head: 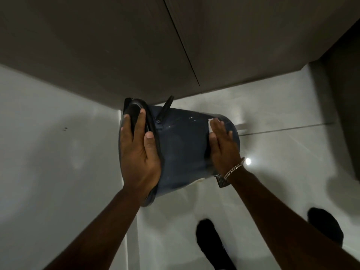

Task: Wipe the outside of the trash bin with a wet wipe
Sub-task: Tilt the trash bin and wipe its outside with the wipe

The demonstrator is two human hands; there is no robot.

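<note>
A dark blue trash bin (183, 149) lies tipped on its side above the floor, its lid end to the left and its base to the right. My left hand (136, 151) grips the lid end, fingers spread over the black lid and thumb on the rim. My right hand (222, 145) lies flat on the bin's wall near the base, pressing a white wet wipe (211, 124) against it. Only a small edge of the wipe shows past my fingers. A thin black handle (165, 109) sticks up from the bin near the rim.
Dark cabinet fronts (136, 55) stand right behind the bin. A white surface (48, 143) fills the left side. The pale tiled floor (282, 152) lies to the right, with my two black shoes (212, 244) at the lower right. A dark panel (346, 114) stands at the far right.
</note>
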